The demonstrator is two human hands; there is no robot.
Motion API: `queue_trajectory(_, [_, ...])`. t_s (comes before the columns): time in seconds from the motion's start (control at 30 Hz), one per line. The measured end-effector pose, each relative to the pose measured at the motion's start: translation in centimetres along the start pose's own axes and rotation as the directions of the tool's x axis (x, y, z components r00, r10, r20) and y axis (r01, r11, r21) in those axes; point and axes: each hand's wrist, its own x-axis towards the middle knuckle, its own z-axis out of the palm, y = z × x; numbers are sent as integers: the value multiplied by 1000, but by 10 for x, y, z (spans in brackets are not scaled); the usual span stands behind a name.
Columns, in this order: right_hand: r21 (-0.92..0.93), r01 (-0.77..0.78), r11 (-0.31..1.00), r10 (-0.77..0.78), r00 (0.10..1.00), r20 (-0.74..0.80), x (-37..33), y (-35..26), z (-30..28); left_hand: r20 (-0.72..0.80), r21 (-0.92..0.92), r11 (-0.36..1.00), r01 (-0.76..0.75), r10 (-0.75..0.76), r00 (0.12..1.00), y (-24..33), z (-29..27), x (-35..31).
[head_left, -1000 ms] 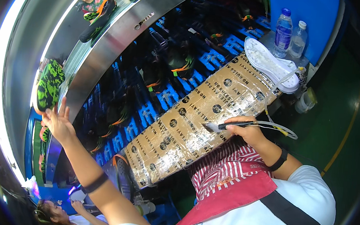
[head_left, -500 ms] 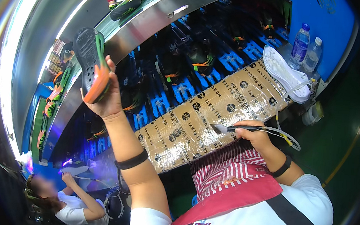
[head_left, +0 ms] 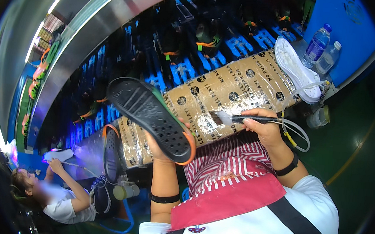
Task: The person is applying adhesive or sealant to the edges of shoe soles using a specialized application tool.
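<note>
A black shoe sole (head_left: 150, 116), with a row of small holes at its near end and a green and orange edge, rests tilted in my left hand (head_left: 154, 147). Most of that hand's fingers are hidden under the sole. To the right, my right hand (head_left: 262, 125) is closed round the black handle of a flat brush (head_left: 227, 118). A clear tube (head_left: 299, 139) loops from the handle's back end. The bristles point left above the taped cardboard surface (head_left: 225, 89), apart from the sole.
On the right end lies a white sole (head_left: 296, 73), beside two plastic bottles (head_left: 319, 43) and above a small tub (head_left: 318, 117). Another black sole (head_left: 111, 153) stands at left, near a co-worker (head_left: 66, 195). Beyond the cardboard, blue racks (head_left: 182, 70) hold shoe parts.
My left hand has come down and nearer from its raised place at the far left, with the sole now lower and tilted over the cardboard. My right hand still holds the brush.
</note>
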Motion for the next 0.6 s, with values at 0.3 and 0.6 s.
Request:
queue_trajectory(0.3, [-428,664,613,-532,748,397,14,-34,70,-171,30,970,240,-231,958,-70,-37,-31])
queue_trajectory(0.6, [-465,794,392,-563,607,561,7,0,89,-169,104,948,300,-280,945,-84,-31,-41])
